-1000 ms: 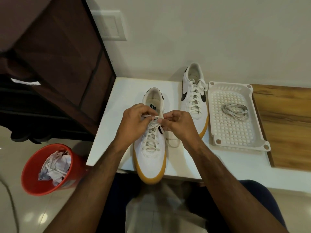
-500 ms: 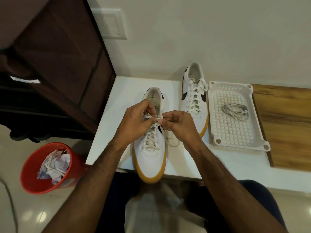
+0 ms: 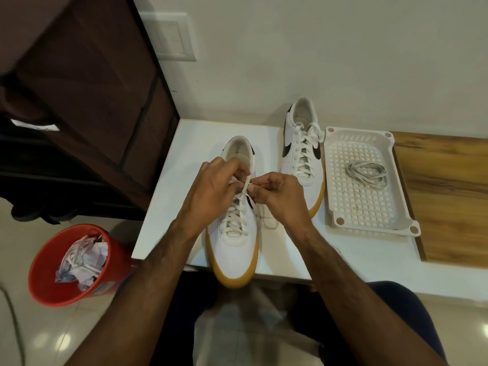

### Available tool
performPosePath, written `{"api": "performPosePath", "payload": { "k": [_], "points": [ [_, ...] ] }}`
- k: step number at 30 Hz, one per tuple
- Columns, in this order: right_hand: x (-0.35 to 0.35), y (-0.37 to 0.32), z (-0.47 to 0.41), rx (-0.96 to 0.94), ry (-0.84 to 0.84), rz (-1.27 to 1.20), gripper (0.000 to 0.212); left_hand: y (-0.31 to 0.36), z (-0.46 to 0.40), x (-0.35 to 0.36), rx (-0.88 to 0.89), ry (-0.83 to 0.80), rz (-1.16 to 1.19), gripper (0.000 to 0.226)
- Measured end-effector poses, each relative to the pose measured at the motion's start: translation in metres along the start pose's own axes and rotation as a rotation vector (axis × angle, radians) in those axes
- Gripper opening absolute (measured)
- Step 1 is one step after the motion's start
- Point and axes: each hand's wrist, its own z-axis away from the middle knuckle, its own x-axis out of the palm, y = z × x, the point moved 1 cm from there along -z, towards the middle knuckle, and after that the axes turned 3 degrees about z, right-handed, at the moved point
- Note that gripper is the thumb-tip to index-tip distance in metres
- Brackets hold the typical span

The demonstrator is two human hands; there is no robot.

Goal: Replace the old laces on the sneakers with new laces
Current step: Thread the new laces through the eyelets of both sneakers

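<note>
Head view looks down on a white table (image 3: 169, 207), and both hands are working at the top of the near sneaker (image 3: 233, 233). That shoe sits at the front edge of the table, gum-coloured toe pointing at the person and poking just over the edge. Left hand (image 3: 211, 196) is curled over the upper eyelets, fingertips pinching the lace (image 3: 247, 182) where it stands up in a short white loop. Right hand (image 3: 280, 199) meets it from the other side, thumb and forefinger nipped tight on the same lace, the two hands almost touching. Slack lace trails down onto the table just right of the shoe, below the right wrist.

Second sneaker (image 3: 301, 154) stands further back, towards the wall, fully laced, black swoosh showing on either side. Just beside it on the right lies a white perforated tray (image 3: 359, 207), and inside it a loose coil of greyish laces (image 3: 367, 173) sits towards the far end. Tray overlaps the wooden board (image 3: 449, 196) at the table's right end.

Down on the floor at the left, a red bin (image 3: 52, 281) holds crumpled paper and white laces.
</note>
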Motion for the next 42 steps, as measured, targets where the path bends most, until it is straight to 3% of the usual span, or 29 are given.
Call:
{"api": "performPosePath", "payload": {
  "k": [4, 9, 13, 15, 17, 21, 24, 25, 27, 31, 34, 36, 39, 42],
  "points": [
    [0.002, -0.003, 0.001, -0.051, 0.058, 0.053, 0.001, -0.010, 0.002, -0.004, -0.012, -0.022, 0.149, 0.036],
    [-0.005, -0.005, -0.005, -0.071, 0.090, -0.043, 0.005, -0.017, 0.005, -0.006, -0.075, -0.124, -0.014, 0.048],
    [-0.033, -0.014, -0.015, 0.041, 0.138, -0.913, 0.013, -0.020, 0.004, -0.006, -0.134, -0.167, 0.057, 0.050],
    [-0.047, -0.015, -0.017, 0.145, 0.225, -1.145, 0.027, -0.022, 0.005, -0.007, -0.152, -0.181, 0.113, 0.051],
    [-0.054, -0.013, -0.019, 0.184, 0.272, -0.900, 0.027, -0.023, 0.005, -0.008, -0.164, -0.192, 0.157, 0.052],
    [-0.040, -0.015, -0.016, -0.072, -0.021, 0.327, 0.018, -0.024, 0.004, -0.010, -0.175, -0.198, 0.185, 0.055],
    [-0.025, -0.014, -0.013, -0.185, -0.222, 0.604, 0.021, -0.025, 0.004, -0.009, -0.171, -0.193, 0.174, 0.058],
    [-0.023, -0.014, -0.011, -0.202, -0.234, 0.590, 0.020, -0.025, 0.004, -0.009, -0.168, -0.196, 0.173, 0.058],
    [-0.026, -0.017, -0.010, -0.188, -0.190, 0.322, 0.016, -0.025, 0.003, -0.009, -0.167, -0.206, 0.177, 0.059],
    [-0.055, -0.018, -0.020, -0.087, 0.220, -0.457, 0.018, -0.025, 0.004, -0.009, -0.175, -0.208, 0.187, 0.059],
    [-0.058, -0.008, -0.020, 0.044, 0.325, -0.777, 0.018, -0.022, 0.004, -0.008, -0.163, -0.216, 0.191, 0.060],
    [-0.051, -0.006, -0.018, 0.087, 0.263, -0.772, 0.017, -0.023, 0.004, -0.008, -0.169, -0.217, 0.209, 0.059],
    [-0.040, -0.008, -0.021, 0.052, 0.139, -0.493, 0.009, -0.030, 0.007, -0.010, -0.164, -0.244, 0.284, 0.055],
    [-0.033, -0.008, -0.021, 0.051, 0.090, -0.411, 0.020, -0.034, 0.010, -0.016, -0.145, -0.231, 0.321, 0.045]
  ]
}}
